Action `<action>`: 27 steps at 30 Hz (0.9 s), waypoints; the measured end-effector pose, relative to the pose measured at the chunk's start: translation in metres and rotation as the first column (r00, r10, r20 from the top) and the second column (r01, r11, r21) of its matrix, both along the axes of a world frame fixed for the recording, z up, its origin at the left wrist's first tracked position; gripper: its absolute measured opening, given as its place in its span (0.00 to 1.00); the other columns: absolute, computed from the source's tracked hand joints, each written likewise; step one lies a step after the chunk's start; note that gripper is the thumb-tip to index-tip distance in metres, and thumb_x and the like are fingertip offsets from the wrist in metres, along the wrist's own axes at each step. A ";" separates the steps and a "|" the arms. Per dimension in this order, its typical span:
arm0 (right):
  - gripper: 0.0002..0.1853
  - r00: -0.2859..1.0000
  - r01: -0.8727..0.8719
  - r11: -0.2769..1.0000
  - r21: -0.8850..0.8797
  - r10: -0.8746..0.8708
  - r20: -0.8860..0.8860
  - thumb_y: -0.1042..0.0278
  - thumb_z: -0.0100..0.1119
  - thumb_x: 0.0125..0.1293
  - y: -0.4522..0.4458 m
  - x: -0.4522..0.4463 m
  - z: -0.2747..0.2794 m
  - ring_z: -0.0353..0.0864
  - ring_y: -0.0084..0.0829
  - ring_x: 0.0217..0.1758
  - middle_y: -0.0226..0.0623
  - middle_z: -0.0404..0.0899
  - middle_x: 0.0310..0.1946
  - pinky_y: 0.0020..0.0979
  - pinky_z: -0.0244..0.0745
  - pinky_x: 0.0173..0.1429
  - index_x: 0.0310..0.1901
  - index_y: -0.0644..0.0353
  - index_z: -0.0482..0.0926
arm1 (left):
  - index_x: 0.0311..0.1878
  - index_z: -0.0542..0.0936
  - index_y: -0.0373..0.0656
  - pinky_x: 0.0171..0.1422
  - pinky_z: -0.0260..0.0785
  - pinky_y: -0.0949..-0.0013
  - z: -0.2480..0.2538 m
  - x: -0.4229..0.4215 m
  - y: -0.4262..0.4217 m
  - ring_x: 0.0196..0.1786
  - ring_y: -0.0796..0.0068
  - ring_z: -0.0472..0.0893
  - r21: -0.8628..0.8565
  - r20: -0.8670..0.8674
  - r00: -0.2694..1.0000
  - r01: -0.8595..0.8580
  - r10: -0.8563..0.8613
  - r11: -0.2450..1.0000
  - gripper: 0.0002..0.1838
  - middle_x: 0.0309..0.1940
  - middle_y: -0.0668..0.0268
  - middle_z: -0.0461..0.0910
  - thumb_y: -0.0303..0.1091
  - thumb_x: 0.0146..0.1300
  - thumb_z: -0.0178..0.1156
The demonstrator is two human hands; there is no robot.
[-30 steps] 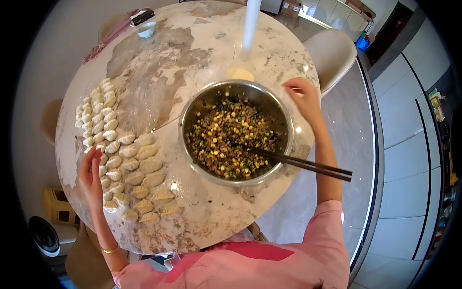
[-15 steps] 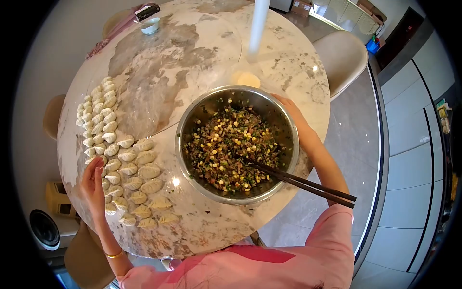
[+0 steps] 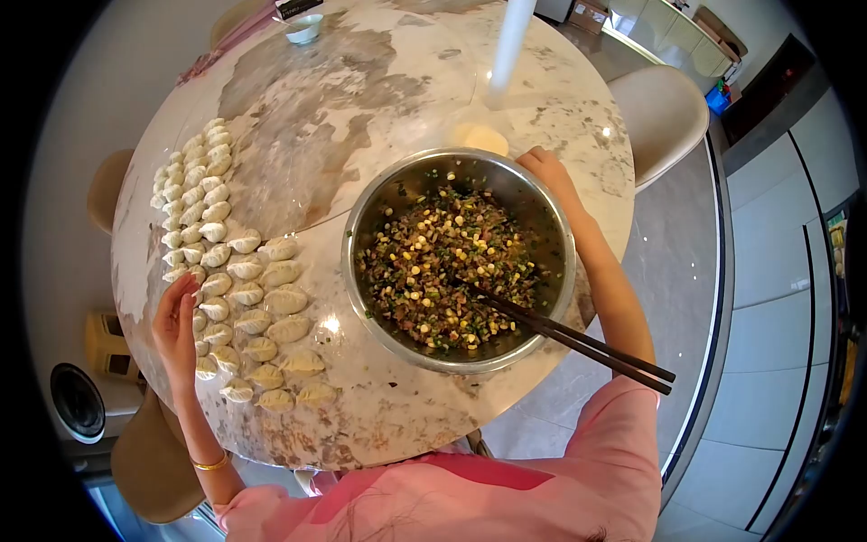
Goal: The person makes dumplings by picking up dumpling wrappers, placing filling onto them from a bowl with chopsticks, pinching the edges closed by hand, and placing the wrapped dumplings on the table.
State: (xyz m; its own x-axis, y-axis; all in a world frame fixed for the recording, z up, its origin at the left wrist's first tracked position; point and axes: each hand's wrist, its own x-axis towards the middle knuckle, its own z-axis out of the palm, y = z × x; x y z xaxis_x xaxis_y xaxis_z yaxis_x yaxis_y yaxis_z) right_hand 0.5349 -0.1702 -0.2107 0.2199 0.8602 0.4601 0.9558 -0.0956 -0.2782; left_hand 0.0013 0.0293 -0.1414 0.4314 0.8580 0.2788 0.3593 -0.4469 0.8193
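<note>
On the left side of the table, my left hand [image 3: 175, 327] is beside rows of pleated dumplings [image 3: 287, 300], its fingertips at the outer edge of the rows. Its fingers are loosely bent with the thumb apart, and nothing shows in them. My right hand [image 3: 553, 176] is past the far right rim of a large steel bowl [image 3: 356, 318]; its fingers are bent, and what the tips touch cannot be made out. Chopped filling [image 3: 442, 257] with yellow corn fills much of the bowl. Dark chopsticks [image 3: 591, 345] stand in it, leaning over the rim. Behind the bowl lies a pale round wrapper [image 3: 481, 138].
A small bowl [image 3: 303, 32] and a dark box [image 3: 298, 7] are at the far table edge. A pale post [image 3: 512, 43] rises beyond the wrapper. Chairs stand around the marbled table [image 3: 379, 425], one [image 3: 657, 117] at right.
The view has shifted slightly, so the table and bowl sit a little differently in the frame. My right hand has come further past the bowl's rim; my left hand stays beside the dumplings.
</note>
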 end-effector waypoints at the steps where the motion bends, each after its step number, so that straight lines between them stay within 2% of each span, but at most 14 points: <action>1: 0.08 1.000 0.014 1.000 0.002 -0.014 -0.017 0.72 0.57 0.54 0.000 -0.001 0.001 0.74 0.43 0.43 0.41 0.75 0.35 0.37 0.72 0.47 0.36 0.59 0.80 | 0.59 0.73 0.32 0.61 0.69 0.70 -0.001 -0.002 0.001 0.56 0.70 0.77 -0.002 0.000 1.000 -0.002 0.002 1.000 0.16 0.52 0.58 0.78 0.26 0.71 0.50; 9: 0.06 0.996 -0.021 1.000 0.001 0.022 -0.085 0.71 0.57 0.55 0.001 0.000 0.004 0.75 0.42 0.41 0.40 0.76 0.33 0.36 0.72 0.46 0.35 0.59 0.79 | 0.59 0.73 0.32 0.61 0.69 0.69 -0.004 -0.005 0.000 0.56 0.68 0.77 -0.016 0.009 1.000 -0.004 0.004 1.000 0.17 0.53 0.57 0.78 0.27 0.71 0.51; 12: 0.06 0.986 0.043 0.999 0.023 -0.038 -0.165 0.72 0.58 0.53 0.002 -0.007 0.010 0.75 0.42 0.42 0.40 0.76 0.32 0.36 0.72 0.45 0.34 0.59 0.80 | 0.59 0.73 0.32 0.61 0.69 0.69 -0.003 -0.007 0.000 0.57 0.68 0.77 -0.011 0.000 1.000 -0.006 0.006 1.000 0.16 0.53 0.57 0.78 0.27 0.71 0.51; 15: 0.06 0.992 0.052 0.999 0.003 -0.052 -0.118 0.73 0.58 0.52 0.002 -0.004 0.009 0.75 0.42 0.42 0.40 0.76 0.33 0.36 0.72 0.45 0.33 0.60 0.80 | 0.59 0.73 0.33 0.61 0.69 0.69 -0.003 -0.009 -0.001 0.57 0.68 0.77 -0.013 -0.005 1.000 -0.013 0.013 1.000 0.16 0.54 0.57 0.78 0.28 0.71 0.50; 21: 0.05 1.000 0.005 0.998 0.068 -0.005 0.000 0.74 0.57 0.52 0.006 0.002 0.005 0.75 0.42 0.42 0.38 0.76 0.33 0.37 0.72 0.45 0.32 0.59 0.80 | 0.59 0.73 0.33 0.60 0.69 0.69 -0.006 -0.016 0.000 0.56 0.69 0.78 -0.004 0.006 1.000 0.000 0.000 1.000 0.16 0.54 0.58 0.78 0.28 0.71 0.51; 23: 0.06 0.994 -0.067 0.990 0.122 0.055 0.099 0.74 0.57 0.51 0.007 0.001 0.006 0.74 0.41 0.42 0.38 0.75 0.33 0.37 0.72 0.44 0.33 0.60 0.79 | 0.60 0.73 0.34 0.60 0.69 0.69 -0.007 -0.019 0.002 0.57 0.69 0.77 0.000 -0.010 1.000 0.011 -0.011 1.000 0.17 0.55 0.59 0.77 0.30 0.72 0.50; 27: 0.07 0.985 -0.129 0.977 0.168 0.107 0.132 0.72 0.58 0.53 0.004 -0.002 0.010 0.76 0.41 0.40 0.39 0.77 0.33 0.35 0.72 0.44 0.35 0.62 0.78 | 0.60 0.72 0.35 0.59 0.69 0.69 -0.008 -0.022 0.003 0.57 0.68 0.77 0.001 -0.020 1.000 0.020 -0.020 1.000 0.17 0.55 0.59 0.77 0.32 0.72 0.50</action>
State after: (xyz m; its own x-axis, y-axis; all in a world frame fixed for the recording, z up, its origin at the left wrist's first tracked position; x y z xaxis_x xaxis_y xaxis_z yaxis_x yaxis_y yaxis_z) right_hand 0.5326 -0.1663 -0.2002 0.0550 0.7806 0.6226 0.9850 0.0598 -0.1620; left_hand -0.0205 0.0322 -0.1498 0.4538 0.8489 0.2710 0.3666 -0.4550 0.8115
